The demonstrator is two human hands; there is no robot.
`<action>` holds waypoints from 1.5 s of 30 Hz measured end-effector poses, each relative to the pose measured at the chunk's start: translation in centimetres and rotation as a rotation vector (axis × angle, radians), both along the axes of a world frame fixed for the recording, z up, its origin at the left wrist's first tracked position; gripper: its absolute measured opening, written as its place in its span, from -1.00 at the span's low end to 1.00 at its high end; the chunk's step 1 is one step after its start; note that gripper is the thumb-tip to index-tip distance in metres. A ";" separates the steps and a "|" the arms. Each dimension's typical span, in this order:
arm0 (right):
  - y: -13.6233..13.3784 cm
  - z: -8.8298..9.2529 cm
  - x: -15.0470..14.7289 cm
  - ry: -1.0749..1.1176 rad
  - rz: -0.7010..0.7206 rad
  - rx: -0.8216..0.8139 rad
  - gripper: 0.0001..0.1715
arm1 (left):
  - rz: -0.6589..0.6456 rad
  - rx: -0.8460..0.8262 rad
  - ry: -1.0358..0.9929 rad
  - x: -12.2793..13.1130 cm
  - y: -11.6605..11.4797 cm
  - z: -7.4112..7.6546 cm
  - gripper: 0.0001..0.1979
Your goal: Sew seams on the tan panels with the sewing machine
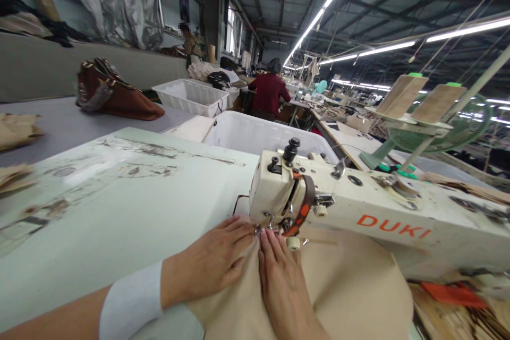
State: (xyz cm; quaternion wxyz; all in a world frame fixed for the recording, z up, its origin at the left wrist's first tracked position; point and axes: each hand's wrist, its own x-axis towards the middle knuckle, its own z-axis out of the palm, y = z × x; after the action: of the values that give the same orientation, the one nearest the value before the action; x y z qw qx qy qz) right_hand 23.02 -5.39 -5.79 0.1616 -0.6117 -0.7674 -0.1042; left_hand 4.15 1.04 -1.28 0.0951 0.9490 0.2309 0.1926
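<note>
Fabric [358, 281] lies beneath the left hand [209, 261] and right hand [283, 281], both flattened, fingers extended, pressing it.

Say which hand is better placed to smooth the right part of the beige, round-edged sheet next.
Probably the right hand: it lies palm-down on the beige, round-edged sheet, beside that part. The left hand is farther off, at the sheet's left side.

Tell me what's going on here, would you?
At a sewing machine, a person's left hand and right hand lie flat on beige material, fingertips close together at the machine's head. The material spreads out to the right, partly under the machine. I can't tell whether the machine is running.
</note>
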 end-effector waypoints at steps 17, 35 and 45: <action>-0.1 0.0 0.0 0.038 -0.048 -0.116 -0.46 | -0.006 0.013 -0.004 0.0 0.2 -0.2 -0.58; -3.5 1.2 -1.3 -0.004 -0.202 -0.005 -0.41 | 0.009 0.103 0.068 -2.5 -3.3 -0.7 -0.57; -14.0 -2.5 4.3 -0.078 -0.156 0.197 -0.32 | 0.095 0.099 0.275 -10.2 -12.9 -0.8 -0.37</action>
State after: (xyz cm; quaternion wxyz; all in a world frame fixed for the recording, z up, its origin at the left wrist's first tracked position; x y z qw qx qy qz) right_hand 27.32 -19.42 -8.29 0.1823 -0.6463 -0.7092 -0.2149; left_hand -6.04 -11.89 -2.11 0.0063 0.9579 0.2767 0.0761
